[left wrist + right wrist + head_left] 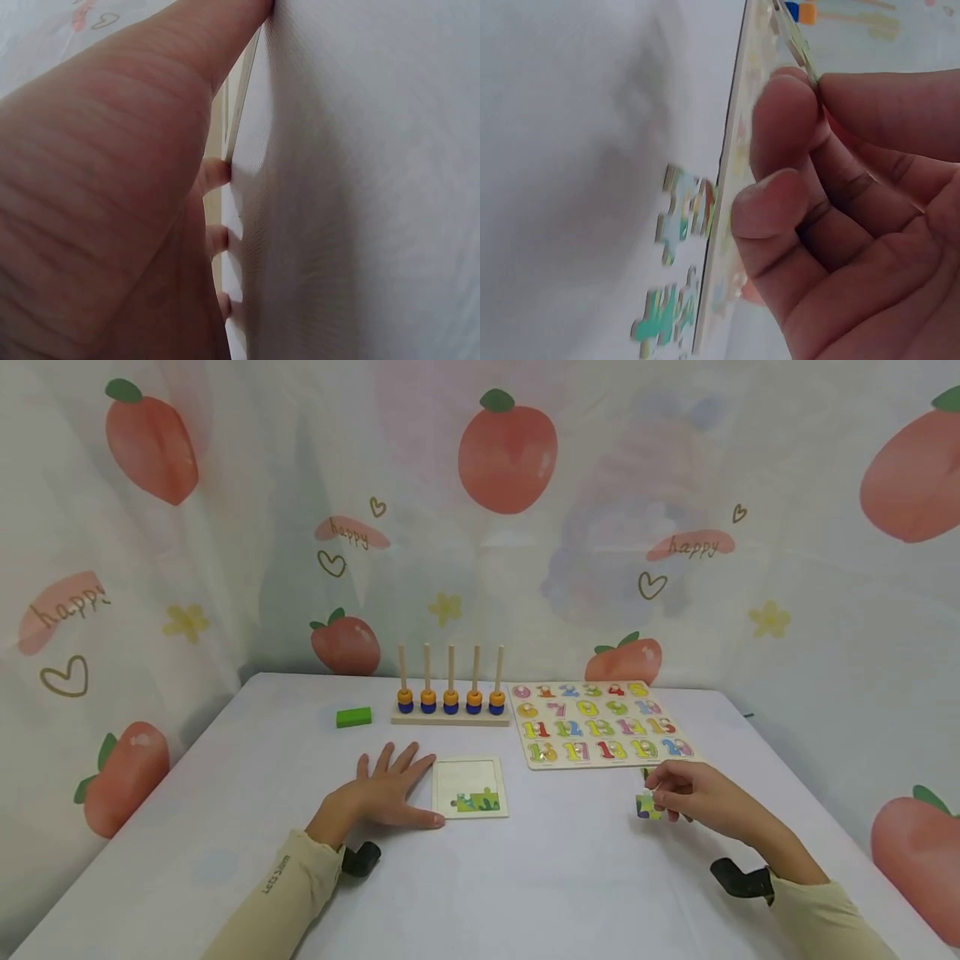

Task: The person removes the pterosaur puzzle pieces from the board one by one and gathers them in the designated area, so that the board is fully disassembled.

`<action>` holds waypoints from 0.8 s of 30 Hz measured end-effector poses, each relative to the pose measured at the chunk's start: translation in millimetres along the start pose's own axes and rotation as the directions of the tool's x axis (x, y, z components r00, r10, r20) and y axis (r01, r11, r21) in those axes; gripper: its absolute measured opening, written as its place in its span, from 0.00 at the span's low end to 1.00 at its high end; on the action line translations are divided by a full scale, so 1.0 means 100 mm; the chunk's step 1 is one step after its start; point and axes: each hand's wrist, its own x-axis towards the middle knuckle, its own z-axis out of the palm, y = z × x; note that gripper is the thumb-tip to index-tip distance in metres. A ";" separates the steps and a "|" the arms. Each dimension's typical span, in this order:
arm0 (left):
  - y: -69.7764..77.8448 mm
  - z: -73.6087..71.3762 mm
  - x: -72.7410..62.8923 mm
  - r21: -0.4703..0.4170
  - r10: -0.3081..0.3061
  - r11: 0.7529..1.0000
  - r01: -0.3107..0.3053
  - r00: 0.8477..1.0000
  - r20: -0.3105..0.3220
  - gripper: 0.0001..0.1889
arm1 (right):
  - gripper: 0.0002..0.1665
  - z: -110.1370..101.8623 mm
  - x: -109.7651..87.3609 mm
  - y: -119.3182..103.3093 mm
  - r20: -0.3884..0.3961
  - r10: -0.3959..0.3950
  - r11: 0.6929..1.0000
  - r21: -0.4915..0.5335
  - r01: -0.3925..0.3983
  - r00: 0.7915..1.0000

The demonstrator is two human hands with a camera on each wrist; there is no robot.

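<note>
My left hand (386,795) lies spread on the table, its thumb and a fingertip at the left edge of a small square puzzle tray (467,772). Joined green jigsaw pieces (477,801) sit along the tray's lower right inside. To the right, my right hand (690,793) pinches a green jigsaw piece (798,46) between thumb and fingers, raised over the table in the right wrist view. Below it in that view lie several loose jigsaw pieces (656,322). The left wrist view has the palm (97,195) close up, with fingertips beside the tray edge.
A wooden number board (600,727) lies at the back right. Left of it stands a bead stacker (450,720) with upright pegs and orange and blue beads. A green block (353,717) rests farther left. Printed cloth (510,577) hangs behind the table.
</note>
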 end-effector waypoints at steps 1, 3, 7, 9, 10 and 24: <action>0.00 0.00 0.00 -0.002 0.000 1.000 0.000 1.000 0.000 0.61 | 0.08 -0.02 -0.01 0.03 0.008 0.002 1.000 0.002 -0.002 1.000; 0.00 -0.01 0.00 -0.003 0.006 1.000 -0.006 1.000 -0.005 0.60 | 0.07 -0.05 -0.04 0.09 0.024 0.008 1.000 0.005 -0.008 1.000; 0.02 -0.04 -0.02 0.000 0.003 1.000 -0.003 1.000 0.015 0.60 | 0.05 -0.10 -0.10 0.20 0.040 0.023 1.000 0.000 -0.023 0.999; 0.03 -0.05 -0.03 -0.003 0.003 1.000 -0.003 1.000 0.018 0.60 | 0.03 -0.12 -0.12 0.24 0.047 0.034 0.999 -0.007 -0.034 0.998; 0.03 -0.06 -0.03 0.000 0.001 1.000 -0.001 1.000 0.021 0.60 | 0.03 -0.13 -0.13 0.26 0.049 0.042 0.999 -0.008 -0.041 0.998; 0.02 -0.05 -0.03 0.014 -0.004 1.000 0.004 1.000 0.026 0.59 | 0.03 -0.11 -0.15 0.34 0.010 0.122 0.989 -0.091 -0.120 0.993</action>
